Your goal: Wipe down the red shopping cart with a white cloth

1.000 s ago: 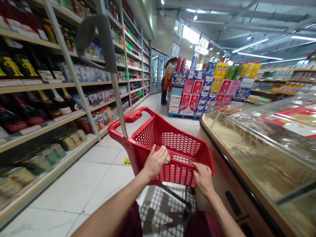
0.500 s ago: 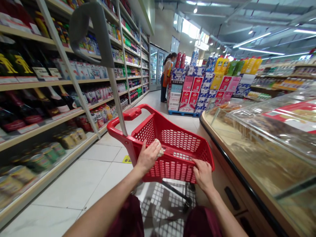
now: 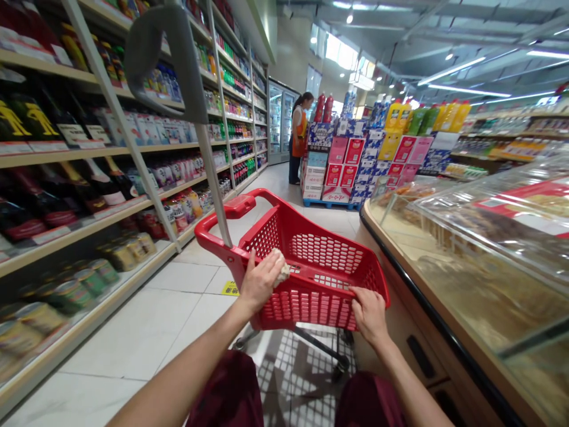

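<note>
A red shopping cart (image 3: 306,305) stands in front of me, with a basket of perforated plastic. My left hand (image 3: 260,281) is closed over a crumpled off-white cloth (image 3: 281,271), pressed to the cart's near rim. Further right along the same rim, my right hand (image 3: 370,313) grips the edge with its fingers curled over. No goods show inside the basket. A metal pole with a grey looped handle (image 3: 195,65) rises at the left, beside the cart's push bar (image 3: 240,207).
Shelves of bottles and cans (image 3: 84,148) line the left side. A glass-topped food counter (image 3: 444,320) runs close along the right. Ahead stand stacked drink boxes (image 3: 342,166) and a person in an orange apron (image 3: 299,136). Pale tiles (image 3: 133,314) cover the floor.
My left hand has slid slightly left along the rim with the cloth. The cart and my right hand have shifted a little to the right.
</note>
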A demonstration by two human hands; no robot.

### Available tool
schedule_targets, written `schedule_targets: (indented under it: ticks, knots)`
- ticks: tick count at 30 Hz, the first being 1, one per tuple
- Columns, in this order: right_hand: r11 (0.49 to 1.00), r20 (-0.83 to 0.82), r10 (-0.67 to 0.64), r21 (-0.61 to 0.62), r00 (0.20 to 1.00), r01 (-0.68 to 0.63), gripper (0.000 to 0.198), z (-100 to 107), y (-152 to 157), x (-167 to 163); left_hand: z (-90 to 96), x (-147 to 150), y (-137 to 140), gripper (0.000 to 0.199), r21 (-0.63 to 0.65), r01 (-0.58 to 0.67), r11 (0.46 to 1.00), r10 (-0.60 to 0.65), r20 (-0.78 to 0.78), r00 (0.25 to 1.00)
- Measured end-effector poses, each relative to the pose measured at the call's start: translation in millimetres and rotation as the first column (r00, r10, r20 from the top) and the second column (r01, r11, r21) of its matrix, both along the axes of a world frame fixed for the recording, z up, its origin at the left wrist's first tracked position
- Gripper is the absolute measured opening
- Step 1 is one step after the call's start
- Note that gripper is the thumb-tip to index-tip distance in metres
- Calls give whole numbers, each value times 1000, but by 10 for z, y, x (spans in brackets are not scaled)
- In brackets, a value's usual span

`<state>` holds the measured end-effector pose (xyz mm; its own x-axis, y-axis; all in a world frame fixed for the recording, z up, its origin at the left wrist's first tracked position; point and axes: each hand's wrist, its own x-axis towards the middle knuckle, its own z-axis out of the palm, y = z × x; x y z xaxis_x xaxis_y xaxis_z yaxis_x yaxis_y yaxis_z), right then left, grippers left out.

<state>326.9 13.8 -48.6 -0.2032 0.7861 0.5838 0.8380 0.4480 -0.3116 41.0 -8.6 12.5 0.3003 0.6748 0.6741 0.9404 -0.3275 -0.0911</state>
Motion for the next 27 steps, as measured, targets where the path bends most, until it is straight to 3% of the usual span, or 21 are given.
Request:
schedule_targets:
  ticks: [3,6,9,11,14,16,20,24,27]
  knots:
    - [1000,-26,-29,1,999,29,27,-24,6,-12,-22,32,-17,35,-2,-37,999,37,44,998]
    - [1000,-12,-13,-15,1000,12,28,-24,-6,1,-190,460,46,32,-63,57,996,-55,33,998]
    - [999,-14,-13,36,1000,13,33,102,-43,-83,-308,848,144,31,-123,111,986,-107,36,994]
    - [995,-30,42,88,999,-39,39,243,-59,-259,-308,910,167,34,-153,135,979,-134,13,991]
    - [965,-39,262,44,964,-260,48,408,-32,-644,-223,707,97,41,-176,129,976,-138,-35,990]
    - [944,-52,329,-9,943,-330,51,424,9,-884,-144,469,5,47,-162,68,984,-77,-47,996]
    - [955,-88,290,-32,953,-294,51,317,74,-1108,22,113,-105,44,-139,-33,990,22,-80,997]
    - [952,-242,286,-35,927,-303,48,336,124,-907,168,66,12,22,-178,-37,983,20,-99,995]
    - [997,-423,76,51,903,-60,44,428,172,-634,218,92,151,21,-200,13,980,-33,-95,995]
